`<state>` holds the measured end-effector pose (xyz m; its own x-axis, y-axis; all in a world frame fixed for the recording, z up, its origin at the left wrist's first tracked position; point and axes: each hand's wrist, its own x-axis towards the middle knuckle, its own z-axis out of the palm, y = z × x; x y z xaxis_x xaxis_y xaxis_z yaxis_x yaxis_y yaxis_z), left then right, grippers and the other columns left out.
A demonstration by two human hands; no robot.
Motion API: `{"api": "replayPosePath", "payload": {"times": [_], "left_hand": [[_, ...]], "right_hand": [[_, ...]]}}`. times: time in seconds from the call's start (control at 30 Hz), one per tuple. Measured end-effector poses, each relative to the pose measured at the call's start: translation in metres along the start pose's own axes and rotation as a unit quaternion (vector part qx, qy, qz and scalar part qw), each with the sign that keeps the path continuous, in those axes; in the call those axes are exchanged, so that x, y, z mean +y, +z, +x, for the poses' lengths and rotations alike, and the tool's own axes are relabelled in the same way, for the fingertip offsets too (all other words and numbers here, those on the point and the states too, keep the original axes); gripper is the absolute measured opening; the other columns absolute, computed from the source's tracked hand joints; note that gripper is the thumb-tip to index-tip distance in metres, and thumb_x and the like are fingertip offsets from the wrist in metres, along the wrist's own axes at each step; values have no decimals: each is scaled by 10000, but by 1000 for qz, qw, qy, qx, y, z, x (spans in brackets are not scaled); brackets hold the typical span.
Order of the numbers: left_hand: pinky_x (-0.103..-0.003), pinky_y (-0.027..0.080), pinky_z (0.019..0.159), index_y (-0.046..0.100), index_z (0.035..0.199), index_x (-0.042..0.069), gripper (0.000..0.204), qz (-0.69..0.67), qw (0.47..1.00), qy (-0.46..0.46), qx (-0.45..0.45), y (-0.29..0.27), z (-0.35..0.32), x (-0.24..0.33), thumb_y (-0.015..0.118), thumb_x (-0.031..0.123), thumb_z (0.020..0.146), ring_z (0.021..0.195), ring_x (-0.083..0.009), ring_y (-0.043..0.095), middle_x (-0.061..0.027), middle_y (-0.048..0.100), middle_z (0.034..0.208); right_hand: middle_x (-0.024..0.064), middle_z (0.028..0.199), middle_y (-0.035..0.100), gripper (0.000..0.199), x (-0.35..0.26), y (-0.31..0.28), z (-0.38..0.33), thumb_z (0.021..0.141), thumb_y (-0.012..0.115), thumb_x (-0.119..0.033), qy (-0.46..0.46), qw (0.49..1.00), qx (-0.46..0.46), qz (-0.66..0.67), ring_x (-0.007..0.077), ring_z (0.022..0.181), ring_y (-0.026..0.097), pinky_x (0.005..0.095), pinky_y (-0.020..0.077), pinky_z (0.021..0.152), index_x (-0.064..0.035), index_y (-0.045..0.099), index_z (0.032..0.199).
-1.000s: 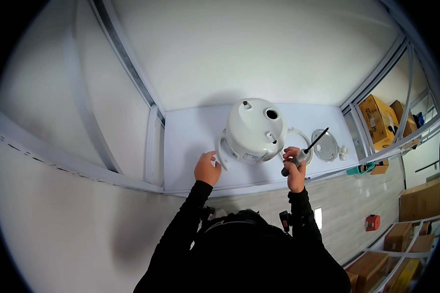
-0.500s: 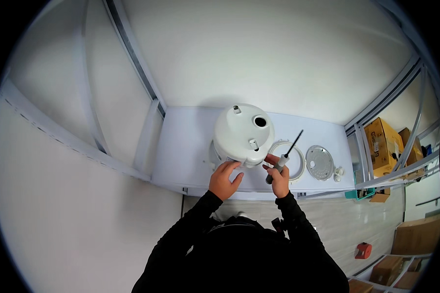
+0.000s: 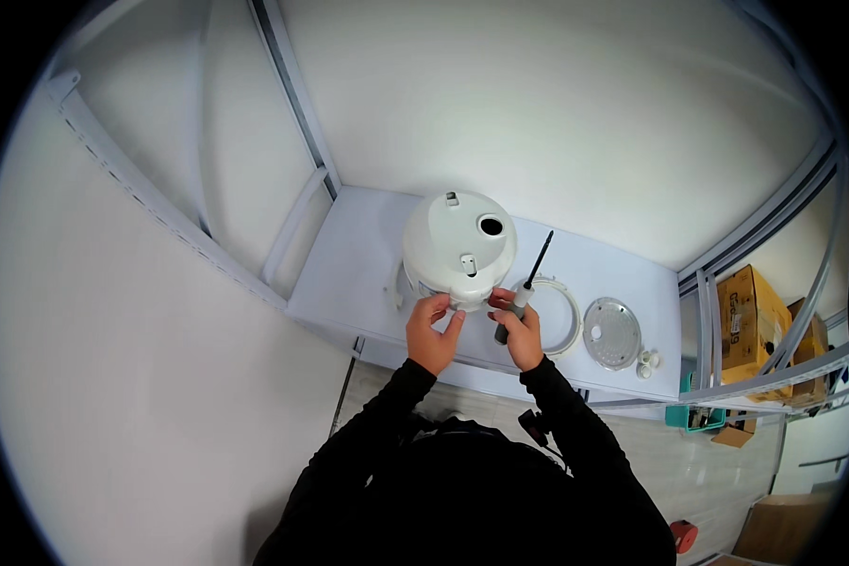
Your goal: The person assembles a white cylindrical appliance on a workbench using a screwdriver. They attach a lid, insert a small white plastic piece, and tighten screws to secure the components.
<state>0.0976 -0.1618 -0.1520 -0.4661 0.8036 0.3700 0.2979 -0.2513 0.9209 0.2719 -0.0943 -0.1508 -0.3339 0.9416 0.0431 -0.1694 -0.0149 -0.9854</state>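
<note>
A white, domed appliance body (image 3: 448, 241) sits on the table, with a round dark hole and small slotted fittings on its top. At its front edge, the thumb and fingers of my left hand (image 3: 431, 341) are closed on the rim. My right hand (image 3: 522, 344) is wrapped round a screwdriver (image 3: 523, 295) with a grey and white handle. Its dark shaft points up and away, clear of the dome. The fingertips of that hand also reach the dome's front right edge. What lies under the fingertips is hidden.
Right of the dome, a white ring (image 3: 578, 316) lies on the pale table (image 3: 344, 274). Beyond it are a perforated grey disc (image 3: 613, 335) and small white parts (image 3: 647, 362). A metal frame encloses the table. Past it stand a yellow carton (image 3: 750, 325) and a teal basket (image 3: 693, 418).
The view has shifted and turned slightly. My left hand has drawn in to the middle of the dome's front edge, closer to my right hand. The screwdriver stays in my right hand.
</note>
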Motion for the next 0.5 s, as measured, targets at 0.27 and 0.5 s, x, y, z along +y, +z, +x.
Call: {"api": "replayPosePath", "payload": {"times": [0.27,0.5], "left_hand": [[-294,581,719,621,1073,5,254,-61,990,-120,33,8,4,-14,739,180,931,837,-146,671,-69,689,911],[-269,596,693,613,1031,24,219,-228,948,-220,7,5,10,-12,747,161,923,819,-102,632,-28,634,906]], "right_hand": [[31,1045,646,262,-10,11,6,948,688,-158,70,997,25,21,135,947,627,347,592,791,-42,630,1175],[-8,971,614,203,0,16,17,968,712,-227,33,998,15,57,92,871,605,322,604,728,-76,607,1053]]}}
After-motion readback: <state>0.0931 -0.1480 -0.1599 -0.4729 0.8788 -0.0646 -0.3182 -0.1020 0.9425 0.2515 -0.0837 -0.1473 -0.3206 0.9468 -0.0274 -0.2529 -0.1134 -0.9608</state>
